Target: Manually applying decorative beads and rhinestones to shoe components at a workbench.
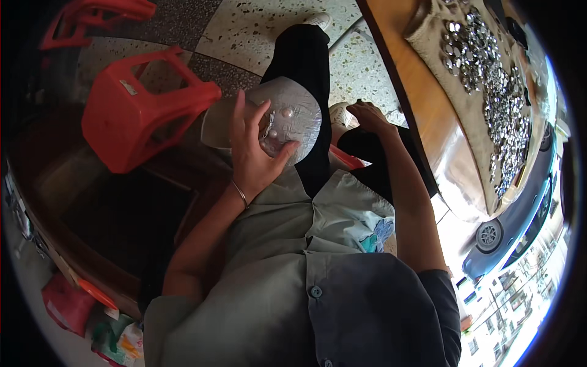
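Observation:
My left hand [252,144] is over my lap, its thumb and fingers spread apart in front of a round, shiny, translucent disc-like piece [302,116]. Two small pearl-like beads [287,112] and a thin bright wire-like bit show on that piece, between the thumb and forefinger. Whether the fingertips press on it is hard to make out. A pale rounded edge [214,125] shows behind the fingers. Resting at my right knee, by the dark trouser leg, is my right hand [367,115], with its fingers loosely stretched and nothing visible in them.
To the right a wooden table [400,67] carries a beige cloth [452,104] covered with many small shiny pieces [483,61]. A red plastic stool [131,110] lies to the left, with another red stool [92,21] farther off. A blue car [513,220] stands outside.

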The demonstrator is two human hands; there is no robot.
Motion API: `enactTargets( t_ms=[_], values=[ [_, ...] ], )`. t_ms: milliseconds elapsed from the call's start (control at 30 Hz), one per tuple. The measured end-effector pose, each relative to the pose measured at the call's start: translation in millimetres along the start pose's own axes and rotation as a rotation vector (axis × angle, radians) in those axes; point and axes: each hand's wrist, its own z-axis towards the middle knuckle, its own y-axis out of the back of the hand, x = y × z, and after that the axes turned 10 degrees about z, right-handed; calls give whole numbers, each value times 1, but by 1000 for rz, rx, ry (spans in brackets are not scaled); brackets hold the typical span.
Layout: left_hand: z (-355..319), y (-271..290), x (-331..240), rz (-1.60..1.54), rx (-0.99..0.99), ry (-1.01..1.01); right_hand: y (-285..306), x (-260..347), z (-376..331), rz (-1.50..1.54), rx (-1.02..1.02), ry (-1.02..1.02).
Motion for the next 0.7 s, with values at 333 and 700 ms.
enactTargets(
  t_ms=[333,700],
  values=[
    [-1,-9,5,-31,116,95,-20,-36,19,-120,195,-328],
    [3,-4,3,-205,82,271,9,51,-86,192,-186,-24]
  ],
)
